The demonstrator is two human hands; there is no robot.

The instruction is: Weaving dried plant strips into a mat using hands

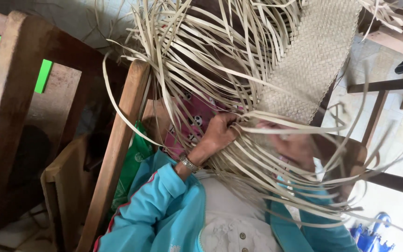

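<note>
A pale woven band [314,56] of flat plant strips runs from the top right down to the middle of the view. Many loose strips [201,42] fan out from it in all directions. My left hand [220,131], with a metal watch on the wrist and a turquoise sleeve, is closed around a bunch of loose strips just below the band's woven end. My right hand [291,145] is blurred and partly hidden behind crossing strips, right beside the left hand at the band's end. Its grip cannot be made out.
A wooden chair frame [117,149] stands at the left, with a green bag [134,163] beside it. Pink patterned cloth [197,116] lies under the strips. More wooden furniture rails [383,86] cross the tiled floor at the right. A blue object [369,233] sits at the bottom right.
</note>
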